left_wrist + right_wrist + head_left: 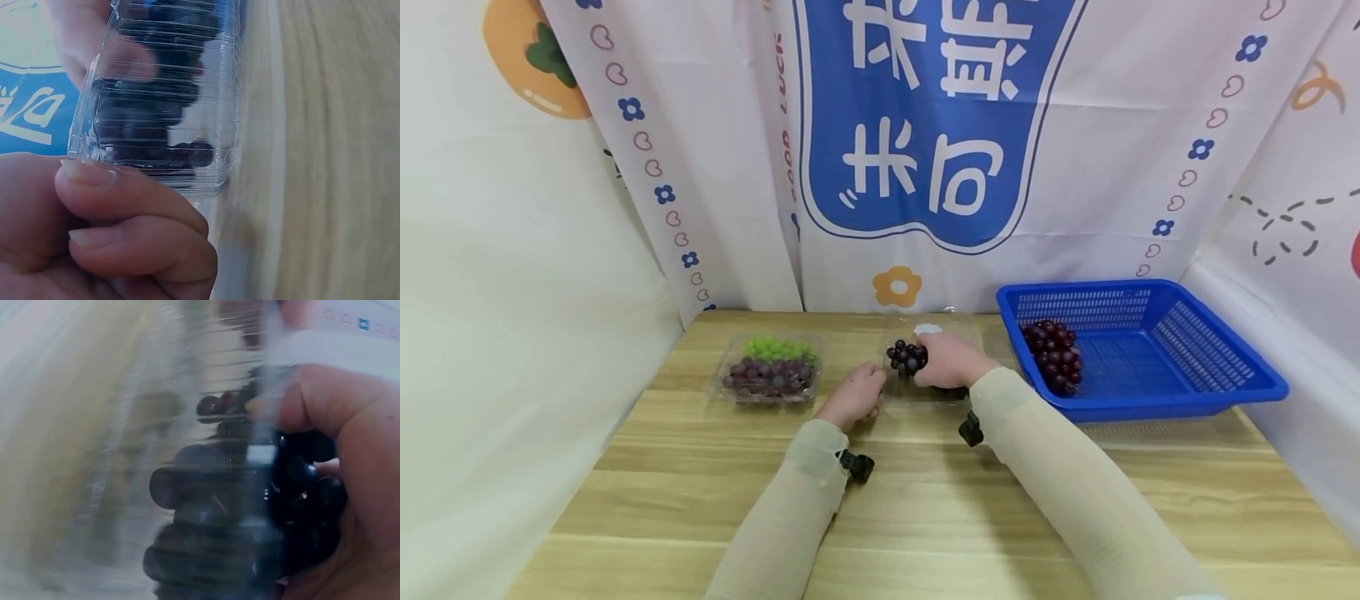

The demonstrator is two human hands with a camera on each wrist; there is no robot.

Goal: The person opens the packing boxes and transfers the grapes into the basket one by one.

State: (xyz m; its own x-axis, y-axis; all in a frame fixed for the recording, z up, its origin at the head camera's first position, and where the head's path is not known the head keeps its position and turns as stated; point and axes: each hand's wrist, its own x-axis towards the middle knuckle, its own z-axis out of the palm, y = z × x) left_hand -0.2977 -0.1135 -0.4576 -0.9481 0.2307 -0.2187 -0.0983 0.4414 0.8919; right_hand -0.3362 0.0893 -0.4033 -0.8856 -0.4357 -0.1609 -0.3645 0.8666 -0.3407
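Note:
My right hand (953,361) grips a bunch of dark grapes (906,357) inside a clear plastic box (897,393). In the right wrist view, the thumb and palm lie against the dark round grapes (309,487), partly behind the blurred box wall. My left hand (854,395) is at the box's left end. The left wrist view has its curled fingers (134,244) at the rim of the ribbed box (228,106), seemingly pinching it; the thumb's hold is not plain. More dark grapes (144,125) show through the plastic.
To the left stands another clear box (718,379) with green grapes (778,347) and reddish-purple grapes (767,375). A blue basket (1150,408) at the right holds a bunch of dark red grapes (1054,354). A printed cloth (737,167) hangs behind the wooden table (925,517).

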